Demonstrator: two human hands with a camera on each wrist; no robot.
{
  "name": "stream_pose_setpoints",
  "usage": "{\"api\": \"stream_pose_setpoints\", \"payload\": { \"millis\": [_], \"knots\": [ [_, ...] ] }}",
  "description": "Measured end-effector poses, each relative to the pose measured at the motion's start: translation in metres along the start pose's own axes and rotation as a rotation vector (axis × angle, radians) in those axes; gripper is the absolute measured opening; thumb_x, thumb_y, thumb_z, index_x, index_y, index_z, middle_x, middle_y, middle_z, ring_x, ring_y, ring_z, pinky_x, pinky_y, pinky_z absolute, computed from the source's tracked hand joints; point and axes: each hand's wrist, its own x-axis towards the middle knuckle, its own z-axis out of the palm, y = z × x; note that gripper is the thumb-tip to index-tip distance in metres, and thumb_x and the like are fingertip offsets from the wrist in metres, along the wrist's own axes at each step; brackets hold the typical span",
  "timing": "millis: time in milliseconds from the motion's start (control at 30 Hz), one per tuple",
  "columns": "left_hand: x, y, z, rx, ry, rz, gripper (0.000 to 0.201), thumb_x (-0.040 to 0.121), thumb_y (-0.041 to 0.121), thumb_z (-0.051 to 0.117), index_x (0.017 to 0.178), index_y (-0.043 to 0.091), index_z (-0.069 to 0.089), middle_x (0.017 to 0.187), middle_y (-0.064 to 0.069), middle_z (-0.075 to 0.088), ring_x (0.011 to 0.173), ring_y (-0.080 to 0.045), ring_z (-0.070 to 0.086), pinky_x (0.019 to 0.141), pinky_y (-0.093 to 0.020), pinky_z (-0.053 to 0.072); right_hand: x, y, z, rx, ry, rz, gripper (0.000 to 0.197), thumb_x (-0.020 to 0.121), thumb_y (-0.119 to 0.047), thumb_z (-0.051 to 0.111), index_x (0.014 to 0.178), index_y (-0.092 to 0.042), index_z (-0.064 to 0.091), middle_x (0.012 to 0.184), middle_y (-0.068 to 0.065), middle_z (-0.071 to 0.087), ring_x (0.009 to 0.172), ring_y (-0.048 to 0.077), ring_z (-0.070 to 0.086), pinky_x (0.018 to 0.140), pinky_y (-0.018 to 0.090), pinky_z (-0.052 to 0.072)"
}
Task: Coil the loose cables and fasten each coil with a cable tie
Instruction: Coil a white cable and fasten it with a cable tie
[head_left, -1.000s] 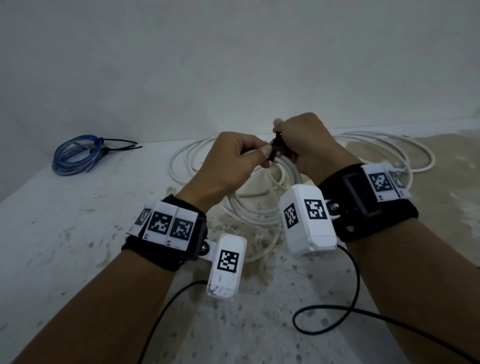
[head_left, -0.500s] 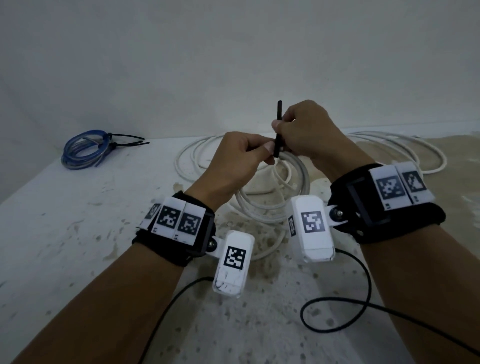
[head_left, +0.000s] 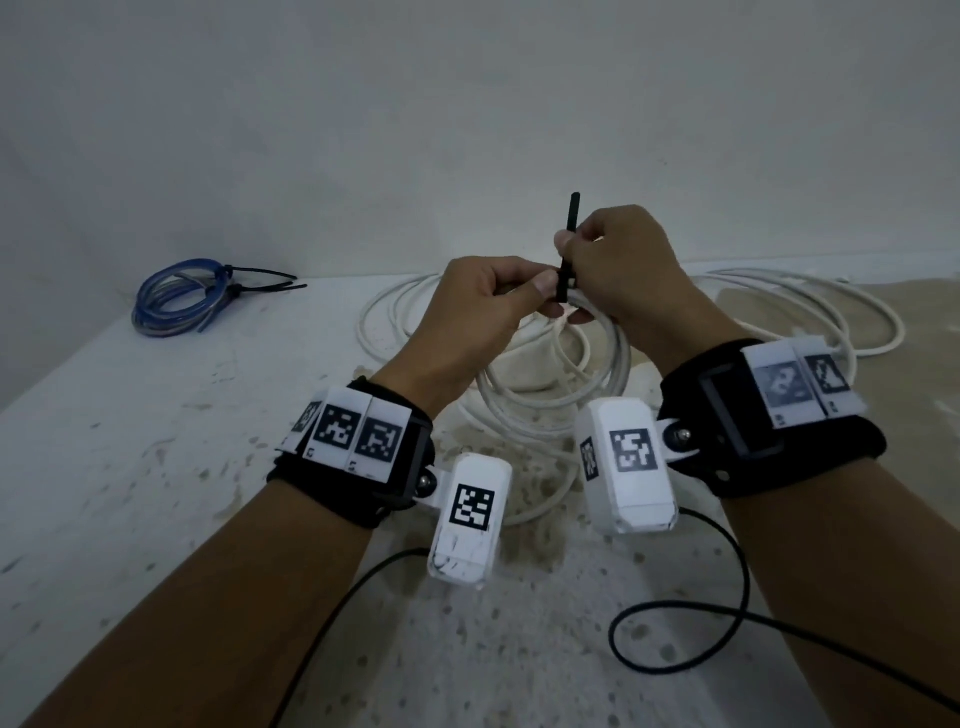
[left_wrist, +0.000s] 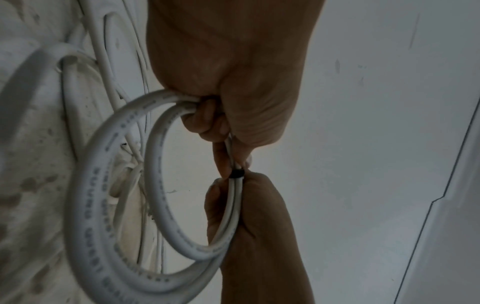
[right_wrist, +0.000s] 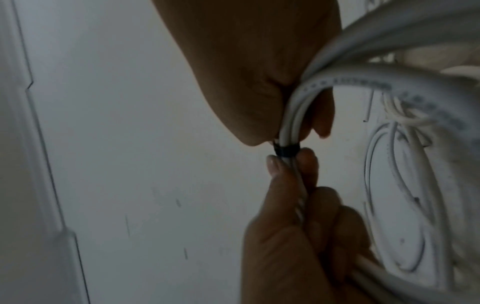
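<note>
Bare utility room: stained concrete floor (head_left: 156, 493), plain white wall (head_left: 467, 104).

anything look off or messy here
Nothing looks damaged. More white cable sprawls uncoiled on the table behind the hands, and the blue coil's black tie tails stick out untrimmed.

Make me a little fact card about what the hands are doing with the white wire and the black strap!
left hand: grips the white coil beside the tie
right hand: pinches the tie's tail, which sticks up
black tie: wrapped round the coil's strands
blue coil: on the table, far left, already tied with black ties
loose white cable: lies in loops on the table behind the hands
step: tie on the white coil, tail not cut
</note>
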Motion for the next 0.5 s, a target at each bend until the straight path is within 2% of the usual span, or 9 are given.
{"api": "stream_pose_setpoints", "payload": {
  "millis": [67, 133, 167, 267, 400, 500],
  "knots": [
    [0.000, 0.000, 0.000, 0.003, 0.017, -0.006, 0.020, 0.097, 0.005, 0.054, 0.105, -0.008, 0.068, 0.075, -0.013, 0.065, 0.040, 0.005, 0.050, 0.047, -0.002, 0.034, 0.002, 0.001, 0.005, -0.165, 0.075, -0.067, 0.022, 0.097, -0.026, 0.056, 0.085, -0.008, 0.060, 0.069, -0.004, 0.056, 0.058, 0.017, 0.060, 0.049, 0.026, 0.046],
    [0.001, 0.001, 0.001, -0.006, 0.037, -0.035, 0.023, 0.099, 0.007, 0.051, 0.103, -0.008, 0.068, 0.075, -0.014, 0.065, 0.039, 0.005, 0.049, 0.045, -0.002, 0.033, 0.003, 0.002, 0.008, -0.302, 0.112, -0.109, 0.021, 0.097, -0.028, 0.055, 0.085, -0.012, 0.055, 0.075, -0.002, 0.054, 0.074, 0.019, 0.054, 0.065, 0.027, 0.037],
    [0.001, 0.001, 0.001, -0.014, 0.048, -0.054, 0.025, 0.101, 0.009, 0.048, 0.101, -0.006, 0.068, 0.074, -0.014, 0.065, 0.038, 0.004, 0.049, 0.044, -0.003, 0.033, 0.004, 0.003, 0.009, -0.338, 0.128, -0.125, 0.020, 0.098, -0.029, 0.054, 0.086, -0.013, 0.054, 0.079, -0.001, 0.054, 0.078, 0.018, 0.050, 0.068, 0.026, 0.033],
    [0.002, 0.001, 0.001, -0.014, 0.058, -0.087, 0.028, 0.102, 0.009, 0.045, 0.101, -0.005, 0.069, 0.073, -0.014, 0.065, 0.037, 0.004, 0.048, 0.043, -0.004, 0.032, 0.003, 0.005, 0.011, -0.379, 0.171, -0.159, 0.017, 0.099, -0.027, 0.053, 0.089, -0.013, 0.053, 0.083, -0.001, 0.052, 0.079, 0.017, 0.046, 0.068, 0.025, 0.030],
    [0.001, 0.002, 0.002, 0.001, 0.051, -0.101, 0.027, 0.100, 0.012, 0.050, 0.100, -0.009, 0.068, 0.078, -0.015, 0.066, 0.037, 0.004, 0.049, 0.044, -0.003, 0.033, 0.003, 0.010, 0.014, -0.341, 0.178, -0.148, 0.017, 0.098, -0.026, 0.054, 0.087, -0.014, 0.051, 0.082, -0.001, 0.052, 0.077, 0.017, 0.047, 0.067, 0.025, 0.031],
    [0.000, 0.002, 0.003, 0.065, 0.062, -0.076, 0.022, 0.098, 0.013, 0.056, 0.097, -0.005, 0.069, 0.076, -0.009, 0.068, 0.038, 0.005, 0.049, 0.044, -0.003, 0.033, 0.006, 0.012, 0.016, -0.296, 0.158, -0.156, 0.018, 0.097, -0.028, 0.056, 0.085, -0.015, 0.054, 0.080, -0.002, 0.055, 0.076, 0.015, 0.050, 0.067, 0.024, 0.033]
  ]
}}
